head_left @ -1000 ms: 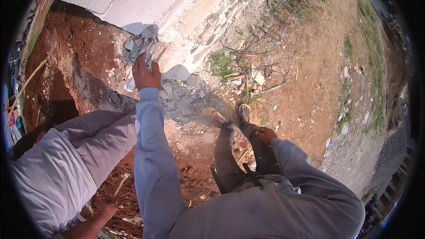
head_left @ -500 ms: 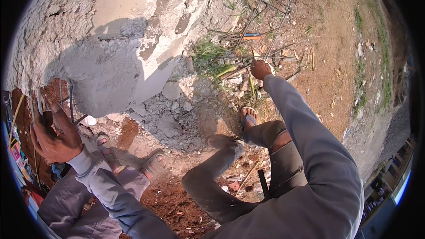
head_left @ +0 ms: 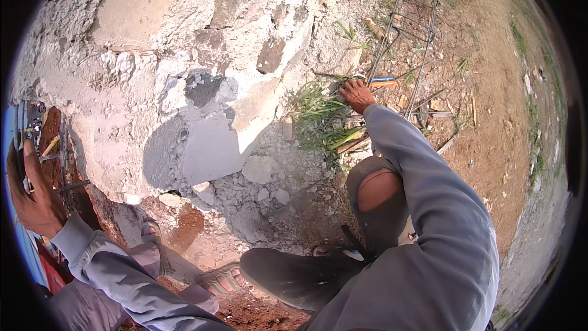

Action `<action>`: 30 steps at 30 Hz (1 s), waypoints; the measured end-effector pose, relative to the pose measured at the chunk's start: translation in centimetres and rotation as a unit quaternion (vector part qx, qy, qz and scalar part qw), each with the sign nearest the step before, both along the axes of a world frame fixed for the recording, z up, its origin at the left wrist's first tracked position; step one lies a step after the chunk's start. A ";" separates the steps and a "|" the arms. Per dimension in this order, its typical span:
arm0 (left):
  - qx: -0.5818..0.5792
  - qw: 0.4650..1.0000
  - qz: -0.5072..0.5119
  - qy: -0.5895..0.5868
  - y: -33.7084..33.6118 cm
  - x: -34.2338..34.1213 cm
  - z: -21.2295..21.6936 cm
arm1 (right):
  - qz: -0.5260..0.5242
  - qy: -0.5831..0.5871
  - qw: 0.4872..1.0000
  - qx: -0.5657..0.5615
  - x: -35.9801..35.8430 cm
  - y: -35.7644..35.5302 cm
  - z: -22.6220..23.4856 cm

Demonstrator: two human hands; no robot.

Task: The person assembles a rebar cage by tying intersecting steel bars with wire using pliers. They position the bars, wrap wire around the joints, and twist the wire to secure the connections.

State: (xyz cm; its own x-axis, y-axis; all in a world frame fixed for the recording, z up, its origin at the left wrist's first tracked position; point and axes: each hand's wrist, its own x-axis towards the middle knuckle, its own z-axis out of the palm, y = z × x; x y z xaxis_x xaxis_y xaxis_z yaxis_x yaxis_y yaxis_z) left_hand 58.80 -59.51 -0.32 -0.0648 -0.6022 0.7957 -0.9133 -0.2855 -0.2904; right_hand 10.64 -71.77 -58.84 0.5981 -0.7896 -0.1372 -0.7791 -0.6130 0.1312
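My left hand (head_left: 38, 193) is raised at the far left, fingers stretched out and apart, beside thin metal bars (head_left: 72, 185) at the broken wall's end. I see nothing held in it. Low at the wall's foot, my right hand (head_left: 357, 95) has its fingers bent down at a thin dark stick (head_left: 334, 76). What lies under the fingertips is hidden. Just right of that hand are a blue-handled item (head_left: 383, 78) and an orange one (head_left: 384, 84), beside a long rebar frame (head_left: 422, 55). Cut green grass (head_left: 318, 107) lies below it.
A rough, crumbling concrete wall (head_left: 141, 18) fills the upper left, with rubble (head_left: 260, 170) at its foot. Another person's sandalled foot (head_left: 220, 280) stands lower left, close to my bent leg. Bare brown soil (head_left: 490, 116) with scattered debris stretches along the right.
My right hand has moved from the rebar frame's near end toward the stick by the blue and orange items. My left hand has shifted further left. The view has also shifted.
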 end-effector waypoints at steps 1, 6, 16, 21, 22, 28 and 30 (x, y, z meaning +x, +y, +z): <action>-0.002 0.999 0.019 0.027 0.2 0.4 0.0 | 0.029 0.019 0.999 -0.012 -0.5 0.3 0.0; -0.024 0.996 -0.015 -0.090 0.0 -0.8 -0.4 | 0.115 0.084 0.987 0.080 1.0 0.9 1.9; 0.017 0.997 -0.041 -0.067 0.3 -2.9 0.7 | 0.045 0.086 0.992 0.081 2.6 1.9 1.8; 0.006 0.996 -0.029 -0.081 0.1 -2.3 0.2 | 0.045 -0.036 0.998 0.022 0.4 1.9 -1.1; 0.017 0.997 -0.036 -0.068 0.3 -2.0 0.0 | 0.082 -0.057 0.995 0.007 -0.4 1.7 -0.3; 0.035 0.997 -0.063 0.019 0.4 -5.3 0.8 | 0.051 -0.340 0.937 -0.064 -1.5 0.0 17.8; 0.038 0.996 -0.059 0.061 0.1 -6.4 1.4 | 0.016 -0.506 0.835 -0.215 -1.0 -1.3 25.5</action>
